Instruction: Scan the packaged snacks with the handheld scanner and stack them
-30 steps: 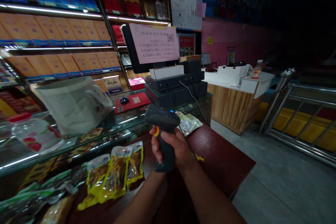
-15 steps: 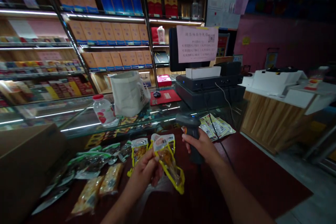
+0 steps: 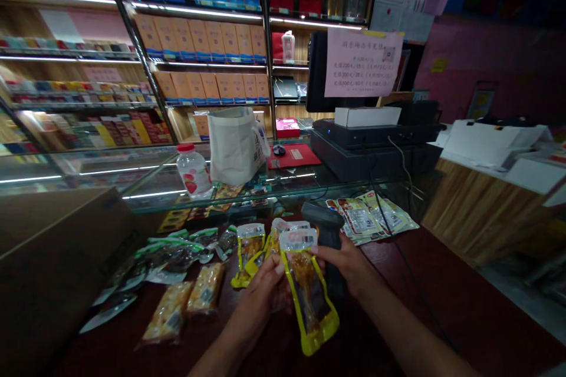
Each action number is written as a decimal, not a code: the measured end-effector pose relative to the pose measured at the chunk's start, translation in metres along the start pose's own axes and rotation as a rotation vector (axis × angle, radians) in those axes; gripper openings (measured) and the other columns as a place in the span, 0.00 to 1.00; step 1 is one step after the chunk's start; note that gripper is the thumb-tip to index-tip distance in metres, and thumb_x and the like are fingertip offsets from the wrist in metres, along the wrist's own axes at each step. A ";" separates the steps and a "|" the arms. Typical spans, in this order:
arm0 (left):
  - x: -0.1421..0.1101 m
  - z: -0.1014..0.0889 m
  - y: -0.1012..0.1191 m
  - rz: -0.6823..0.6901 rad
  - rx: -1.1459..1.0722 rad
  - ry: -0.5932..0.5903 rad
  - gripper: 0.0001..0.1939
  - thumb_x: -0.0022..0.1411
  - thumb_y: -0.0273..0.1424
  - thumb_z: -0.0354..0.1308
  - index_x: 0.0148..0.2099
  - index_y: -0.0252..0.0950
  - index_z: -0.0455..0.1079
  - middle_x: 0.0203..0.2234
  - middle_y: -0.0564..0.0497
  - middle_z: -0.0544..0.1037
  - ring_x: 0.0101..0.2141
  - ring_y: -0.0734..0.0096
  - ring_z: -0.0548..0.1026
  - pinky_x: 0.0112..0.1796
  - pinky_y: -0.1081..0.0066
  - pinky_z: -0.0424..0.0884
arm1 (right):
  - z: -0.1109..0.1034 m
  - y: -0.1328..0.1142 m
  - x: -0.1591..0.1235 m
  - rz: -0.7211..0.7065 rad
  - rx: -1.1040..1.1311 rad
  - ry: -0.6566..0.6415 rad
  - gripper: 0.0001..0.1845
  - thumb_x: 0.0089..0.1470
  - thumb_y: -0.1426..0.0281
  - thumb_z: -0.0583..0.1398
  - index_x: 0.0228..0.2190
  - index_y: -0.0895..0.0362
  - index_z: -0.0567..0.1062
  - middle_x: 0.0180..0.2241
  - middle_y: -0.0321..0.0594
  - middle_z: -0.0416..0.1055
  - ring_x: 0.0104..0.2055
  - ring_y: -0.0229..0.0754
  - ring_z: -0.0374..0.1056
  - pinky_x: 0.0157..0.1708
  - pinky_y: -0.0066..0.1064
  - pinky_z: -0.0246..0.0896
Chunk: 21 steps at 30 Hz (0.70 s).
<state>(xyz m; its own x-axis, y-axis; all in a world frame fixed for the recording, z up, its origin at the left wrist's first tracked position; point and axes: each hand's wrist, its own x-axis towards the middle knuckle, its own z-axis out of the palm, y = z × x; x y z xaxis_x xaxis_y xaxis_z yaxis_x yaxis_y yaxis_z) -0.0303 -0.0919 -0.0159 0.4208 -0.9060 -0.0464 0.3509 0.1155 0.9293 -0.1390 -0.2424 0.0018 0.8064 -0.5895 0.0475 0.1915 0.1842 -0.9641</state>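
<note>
My left hand (image 3: pixel 262 291) is closed on the left edge of a yellow-edged vacuum pack of a cooked drumstick (image 3: pixel 306 285), its barcode end up. My right hand (image 3: pixel 349 265) grips a dark barcode scanner (image 3: pixel 325 221) by the handle, with the thumb at the pack's upper right edge. Behind the held pack, similar yellow-edged packs (image 3: pixel 248 250) lie on the dark red table. To their left are two clear-wrapped pale yellow snack packs (image 3: pixel 206 288) and several dark packs with green edges (image 3: pixel 172 250).
A cardboard box (image 3: pixel 57 259) stands at the left. On the glass counter are a red-capped bottle (image 3: pixel 193 171), a white bag (image 3: pixel 233 147) and a dark register (image 3: pixel 375 147) with a screen. Flat snack packets (image 3: pixel 375 218) lie right of the scanner, a cable crossing them.
The held drumstick pack has turned to face me more squarely. My hands have come together, and the right thumb now meets the pack. The view has shifted left.
</note>
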 end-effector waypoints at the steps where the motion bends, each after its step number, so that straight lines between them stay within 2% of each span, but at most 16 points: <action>1: 0.000 0.002 -0.002 0.004 0.005 0.024 0.21 0.57 0.48 0.62 0.39 0.37 0.65 0.27 0.55 0.71 0.25 0.77 0.68 0.30 0.74 0.69 | -0.001 0.000 0.001 -0.009 0.010 0.025 0.24 0.43 0.58 0.70 0.33 0.60 0.67 0.18 0.30 0.64 0.19 0.31 0.59 0.21 0.24 0.57; 4: -0.001 0.006 -0.007 0.020 0.097 0.000 0.20 0.51 0.44 0.68 0.39 0.36 0.70 0.30 0.52 0.75 0.32 0.74 0.72 0.38 0.73 0.68 | -0.002 0.001 0.002 -0.047 0.020 0.080 0.23 0.43 0.57 0.69 0.30 0.59 0.66 0.17 0.31 0.64 0.19 0.32 0.59 0.21 0.25 0.57; 6: -0.001 0.005 -0.009 -0.013 0.164 -0.026 0.20 0.48 0.43 0.70 0.36 0.34 0.72 0.29 0.51 0.76 0.31 0.72 0.73 0.36 0.74 0.68 | -0.002 0.001 0.001 -0.070 0.013 0.100 0.23 0.44 0.57 0.69 0.30 0.59 0.66 0.17 0.31 0.64 0.19 0.33 0.59 0.21 0.25 0.58; 8: 0.001 0.001 -0.009 -0.041 0.203 0.004 0.20 0.48 0.45 0.69 0.34 0.34 0.72 0.27 0.51 0.76 0.28 0.73 0.72 0.33 0.75 0.68 | -0.002 0.001 0.001 -0.091 -0.003 0.113 0.24 0.44 0.57 0.69 0.32 0.59 0.67 0.18 0.31 0.64 0.19 0.33 0.60 0.21 0.25 0.58; 12: 0.005 -0.012 -0.004 0.081 0.344 0.225 0.19 0.47 0.44 0.68 0.29 0.33 0.74 0.25 0.50 0.76 0.27 0.71 0.72 0.31 0.74 0.67 | 0.000 -0.002 0.001 -0.122 -0.051 0.142 0.27 0.46 0.54 0.68 0.38 0.60 0.67 0.18 0.32 0.65 0.19 0.34 0.60 0.21 0.26 0.60; 15: 0.007 -0.024 0.003 0.204 0.478 0.409 0.16 0.49 0.43 0.66 0.30 0.33 0.77 0.27 0.49 0.77 0.30 0.68 0.73 0.32 0.73 0.68 | 0.003 -0.005 -0.001 -0.128 -0.080 0.160 0.30 0.48 0.52 0.67 0.43 0.60 0.66 0.22 0.35 0.69 0.19 0.34 0.61 0.19 0.26 0.60; 18: 0.009 -0.035 0.009 0.287 0.553 0.553 0.17 0.50 0.44 0.65 0.34 0.35 0.79 0.31 0.48 0.80 0.33 0.64 0.76 0.36 0.70 0.71 | 0.007 -0.007 -0.006 -0.117 -0.094 0.138 0.29 0.49 0.51 0.65 0.41 0.60 0.68 0.24 0.36 0.70 0.18 0.34 0.61 0.17 0.26 0.59; 21: 0.009 -0.042 0.012 0.345 0.606 0.645 0.17 0.50 0.43 0.65 0.37 0.36 0.80 0.35 0.47 0.81 0.38 0.60 0.77 0.43 0.65 0.71 | 0.012 -0.008 -0.012 -0.080 -0.162 0.091 0.26 0.51 0.50 0.63 0.38 0.61 0.68 0.24 0.36 0.70 0.17 0.33 0.61 0.17 0.25 0.58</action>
<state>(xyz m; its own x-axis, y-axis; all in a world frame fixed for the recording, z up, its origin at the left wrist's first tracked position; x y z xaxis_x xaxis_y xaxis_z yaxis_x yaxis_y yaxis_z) 0.0131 -0.0819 -0.0202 0.8647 -0.4403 0.2415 -0.2970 -0.0607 0.9529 -0.1435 -0.2270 0.0117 0.7369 -0.6672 0.1089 0.1546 0.0096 -0.9879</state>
